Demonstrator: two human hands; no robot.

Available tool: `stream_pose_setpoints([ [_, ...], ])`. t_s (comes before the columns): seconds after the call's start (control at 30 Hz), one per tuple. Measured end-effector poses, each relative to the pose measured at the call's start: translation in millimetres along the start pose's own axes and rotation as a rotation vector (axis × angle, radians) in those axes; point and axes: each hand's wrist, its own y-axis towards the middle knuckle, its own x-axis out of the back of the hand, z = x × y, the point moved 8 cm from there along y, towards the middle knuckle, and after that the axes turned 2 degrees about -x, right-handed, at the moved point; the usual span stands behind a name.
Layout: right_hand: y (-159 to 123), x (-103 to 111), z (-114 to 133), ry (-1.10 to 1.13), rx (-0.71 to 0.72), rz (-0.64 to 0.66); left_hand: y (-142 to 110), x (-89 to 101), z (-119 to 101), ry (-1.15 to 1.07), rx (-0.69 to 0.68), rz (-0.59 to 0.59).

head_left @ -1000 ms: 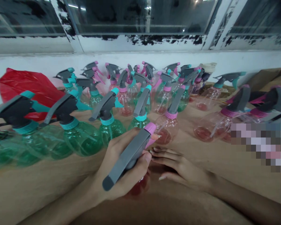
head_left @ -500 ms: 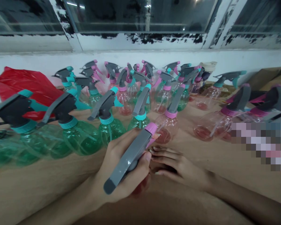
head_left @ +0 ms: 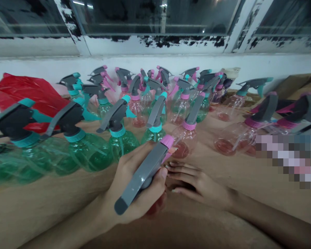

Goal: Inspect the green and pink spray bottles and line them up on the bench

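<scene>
My left hand [head_left: 129, 176] is wrapped round the neck of a spray bottle with a grey head and pink nozzle [head_left: 147, 169]. A bit of its pinkish-red body [head_left: 158, 204] shows below my fingers; the rest is hidden. Close to its right side lies my right hand [head_left: 191, 180], fingers stretched out and resting on the table, holding nothing. Just beyond my hands stand a pink spray bottle [head_left: 184, 141] and a green spray bottle with a turquoise collar [head_left: 123, 141].
Several green spray bottles [head_left: 90, 152] line the left. More bottles crowd the back by the white wall [head_left: 41, 65]. A red plastic bag [head_left: 28, 91] sits at the back left, brown cardboard [head_left: 298, 86] at the back right. Pink bottles [head_left: 225, 138] stand on the right.
</scene>
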Motion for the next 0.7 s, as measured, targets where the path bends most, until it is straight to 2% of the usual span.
stream_pose_setpoints([
  [0.5,-0.8,-1.4,-2.1,-0.004,0.009,0.011,-1.4,-2.2,2.0,-0.112,0.011,0.022],
  [0.7,-0.4,1.2,0.2,0.022,0.007,-0.014,-1.7,-1.7,3.8,-0.048,0.036,0.043],
])
